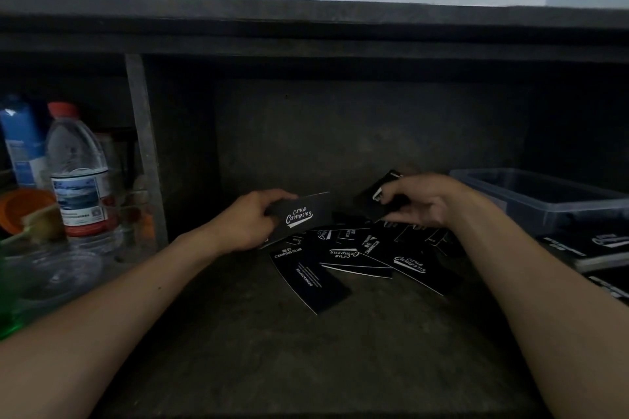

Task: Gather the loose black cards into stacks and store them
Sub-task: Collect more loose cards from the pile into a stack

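My left hand (246,223) grips a black "Club Camping" card (306,211) by its end. My right hand (422,201) pinches a second black card (372,199), tilted, above the scattered pile of loose cards (360,257) on the dark shelf (272,350). A clear plastic bin (544,201) sits at right, with stacked cards (592,248) in front of it. A water bottle (80,177) stands at left.

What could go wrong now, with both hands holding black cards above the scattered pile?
1. The left hand grips its black printed cards by one end; they could drop onto the loose pile.
2. Pile cards face different ways, so the black card pinched by the right hand may join the stack misoriented.
3. Black cards on the dark, dim shelf are easily overlooked.
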Demonstrator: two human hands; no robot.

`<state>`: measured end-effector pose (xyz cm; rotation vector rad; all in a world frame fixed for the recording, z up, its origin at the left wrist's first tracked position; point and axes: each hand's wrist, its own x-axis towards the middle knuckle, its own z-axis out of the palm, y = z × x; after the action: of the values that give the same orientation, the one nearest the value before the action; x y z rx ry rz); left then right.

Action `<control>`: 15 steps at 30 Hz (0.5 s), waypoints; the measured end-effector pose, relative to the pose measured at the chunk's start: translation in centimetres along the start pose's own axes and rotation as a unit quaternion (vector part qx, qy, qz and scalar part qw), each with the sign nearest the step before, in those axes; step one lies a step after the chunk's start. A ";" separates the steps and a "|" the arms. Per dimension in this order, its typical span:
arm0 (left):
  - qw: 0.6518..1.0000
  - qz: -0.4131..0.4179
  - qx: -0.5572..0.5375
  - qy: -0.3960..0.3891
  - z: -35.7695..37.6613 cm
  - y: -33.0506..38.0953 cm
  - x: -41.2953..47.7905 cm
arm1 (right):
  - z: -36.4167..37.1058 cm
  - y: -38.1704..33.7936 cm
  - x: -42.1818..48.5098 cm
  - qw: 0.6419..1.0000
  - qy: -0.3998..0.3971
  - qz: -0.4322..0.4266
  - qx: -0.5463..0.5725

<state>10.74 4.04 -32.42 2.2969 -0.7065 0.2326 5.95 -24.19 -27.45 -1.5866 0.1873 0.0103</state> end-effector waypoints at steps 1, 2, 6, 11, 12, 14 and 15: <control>1.000 0.000 -0.002 -0.002 0.1 0.1 0.0 | 0.2 0.2 0.1 1.000 -0.019 -0.013 -0.001; 1.000 -0.001 -0.003 -0.004 0.1 0.1 0.0 | 0.5 0.5 0.4 0.999 -0.033 -0.015 -0.019; 1.000 -0.003 -0.026 -0.010 0.3 0.8 -0.3 | 2.5 1.9 1.1 0.993 0.022 -0.040 -0.108; 1.000 0.016 -0.023 -0.001 0.5 1.3 -0.3 | 3.1 2.4 1.2 0.992 -0.010 -0.084 -0.089; 0.999 0.030 -0.021 -0.010 0.5 1.3 -0.4 | 2.9 2.4 1.2 0.988 -0.021 -0.093 -0.120; 0.997 0.069 0.008 -0.029 0.5 1.1 -0.6 | 2.5 2.1 0.8 0.969 -0.017 -0.106 -0.221; 0.996 0.077 0.029 -0.033 0.4 0.9 -0.5 | 2.0 1.7 0.6 0.953 0.000 -0.104 -0.284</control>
<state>9.78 3.44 -32.38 2.3163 -0.9226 0.2514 6.56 -22.25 -29.25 -2.1764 0.0119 -0.1083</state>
